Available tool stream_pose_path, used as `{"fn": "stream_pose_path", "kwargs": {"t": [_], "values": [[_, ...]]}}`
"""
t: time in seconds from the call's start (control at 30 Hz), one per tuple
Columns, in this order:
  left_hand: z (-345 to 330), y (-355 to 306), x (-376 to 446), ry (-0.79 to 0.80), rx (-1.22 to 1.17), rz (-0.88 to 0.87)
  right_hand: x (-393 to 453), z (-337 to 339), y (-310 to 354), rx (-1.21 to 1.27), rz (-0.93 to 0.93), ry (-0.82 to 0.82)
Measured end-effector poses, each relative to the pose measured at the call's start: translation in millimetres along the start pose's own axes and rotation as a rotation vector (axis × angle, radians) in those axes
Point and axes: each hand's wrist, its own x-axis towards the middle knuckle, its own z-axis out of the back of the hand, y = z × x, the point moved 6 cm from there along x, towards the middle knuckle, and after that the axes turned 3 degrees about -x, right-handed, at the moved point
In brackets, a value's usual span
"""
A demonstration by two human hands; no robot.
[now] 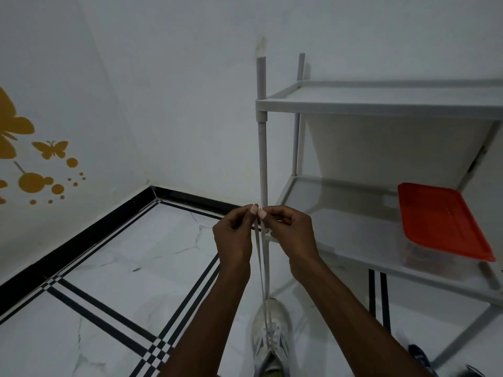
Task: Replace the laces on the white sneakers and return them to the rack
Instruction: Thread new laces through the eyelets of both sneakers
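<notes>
A white sneaker [270, 336] with grey markings stands on the floor at the bottom centre, toe pointing away from me. Two strands of a white lace [261, 268] run straight up from its eyelets. My left hand [234, 235] and my right hand [291, 232] are raised side by side above the shoe, and each pinches a lace end between thumb and fingertips, the tips held together. The white rack [381, 104] stands at the right, its front post just behind my fingers.
An orange-lidded container [441, 221] sits on the rack's middle shelf. A dark shoe [419, 355] lies on the floor under the rack at the lower right. White tiled floor with black stripes spreads to the left, up to the wall corner.
</notes>
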Motion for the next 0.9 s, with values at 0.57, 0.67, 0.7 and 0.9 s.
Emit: {"fn": "stream_pose_path", "kwargs": {"t": [0.57,0.67,0.7,0.9], "values": [[-1.0,2.1,5.0,0.036,-0.015,0.007,-1.6,0.4,0.1,0.019,-0.045,-0.014],[-0.9,1.2,5.4,0.038,-0.020,-0.003,-0.5,0.7,0.6,0.018,-0.042,-0.009],[-0.6,1.4,4.9,0.040,-0.020,-0.007,-0.2,0.6,-0.7,0.018,-0.043,-0.005],[33.6,43.0,2.5,-0.055,0.103,-0.005,-7.6,17.9,-56.6,-0.070,-0.098,-0.038]]}}
